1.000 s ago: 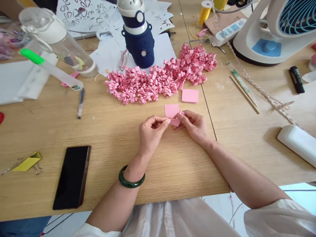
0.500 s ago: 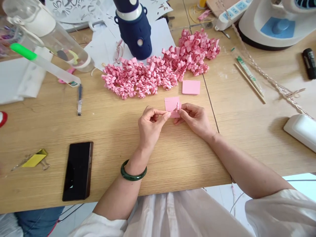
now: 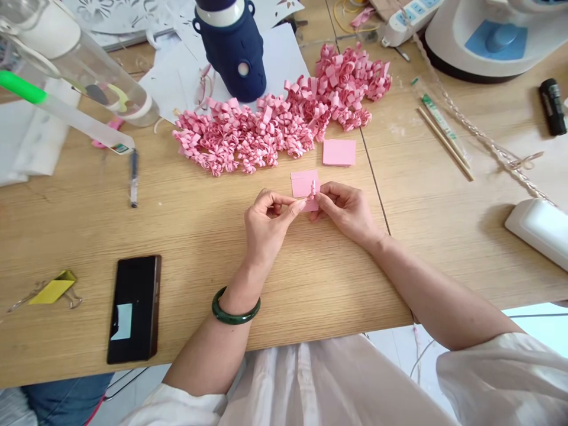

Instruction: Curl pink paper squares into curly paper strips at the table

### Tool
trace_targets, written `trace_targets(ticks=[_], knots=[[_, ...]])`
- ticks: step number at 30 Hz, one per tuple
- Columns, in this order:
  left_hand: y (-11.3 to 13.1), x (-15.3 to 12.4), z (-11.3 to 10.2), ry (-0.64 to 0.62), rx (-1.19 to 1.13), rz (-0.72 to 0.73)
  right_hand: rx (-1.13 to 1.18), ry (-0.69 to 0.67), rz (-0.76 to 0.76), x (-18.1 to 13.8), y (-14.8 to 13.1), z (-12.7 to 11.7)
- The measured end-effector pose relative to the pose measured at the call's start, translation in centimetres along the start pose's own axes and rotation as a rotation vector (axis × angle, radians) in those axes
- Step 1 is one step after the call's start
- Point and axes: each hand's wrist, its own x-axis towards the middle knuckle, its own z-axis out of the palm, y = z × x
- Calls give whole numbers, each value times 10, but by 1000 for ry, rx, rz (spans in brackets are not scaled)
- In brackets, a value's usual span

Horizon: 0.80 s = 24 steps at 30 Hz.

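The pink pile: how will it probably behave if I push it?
The pile would probably shift in loose clumps, because it is many small curled pieces heaped together. It is likely light for its size, since the pieces look thin and paper-like. A hard push might flatten some curls, as they look hollow.

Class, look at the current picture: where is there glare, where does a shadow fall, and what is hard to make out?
Head view: a pale reflection on the phone; head view: a soft shadow on the table, left of the white box; head view: the small pink paper piece between left hand and right hand, its folds too small to tell.
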Motion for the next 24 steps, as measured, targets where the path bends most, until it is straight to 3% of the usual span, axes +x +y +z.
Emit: trace_targets(ticks=[24], knots=[[1, 1, 0, -37, -57, 11, 24, -36, -31, -1, 1, 0]])
